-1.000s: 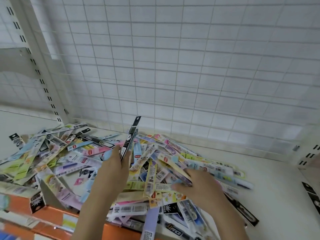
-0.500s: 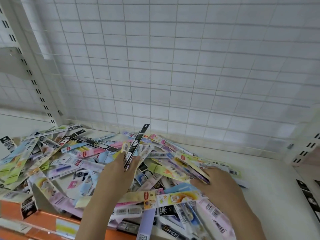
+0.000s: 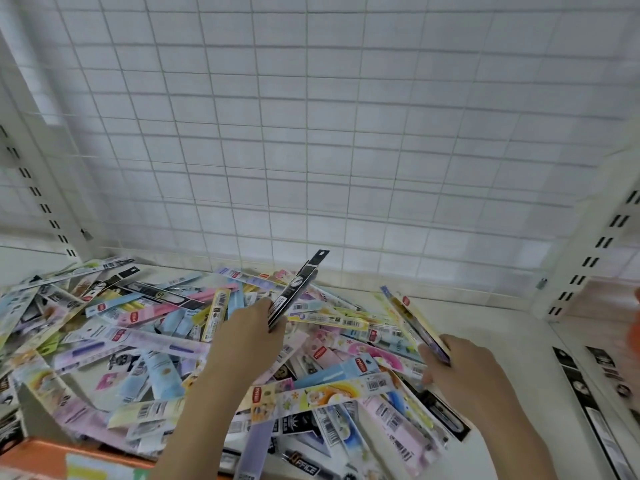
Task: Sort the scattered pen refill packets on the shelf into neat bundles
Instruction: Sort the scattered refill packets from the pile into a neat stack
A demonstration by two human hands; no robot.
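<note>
A loose heap of colourful pen refill packets (image 3: 162,341) covers the left and middle of the white shelf (image 3: 502,341). My left hand (image 3: 246,337) is over the heap's middle and grips a black packet (image 3: 298,285) that sticks up and away toward the wire grid. My right hand (image 3: 464,368) is at the heap's right edge and holds a packet with yellow and dark sides (image 3: 415,320), lifted off the pile and pointing up to the left. A long cartoon-printed packet (image 3: 318,396) lies across the pile between my forearms.
A white wire grid (image 3: 311,133) closes the back of the shelf. Slotted uprights stand at the left (image 3: 41,206) and right (image 3: 595,251). Black packets (image 3: 588,403) lie in a row on the shelf at the right. An orange shelf edge (image 3: 52,455) runs along the front left.
My right hand has drawn a yellow and dark packet out of the pile's right side and raised it. My left hand still holds the black packet upright; the view shifted left.
</note>
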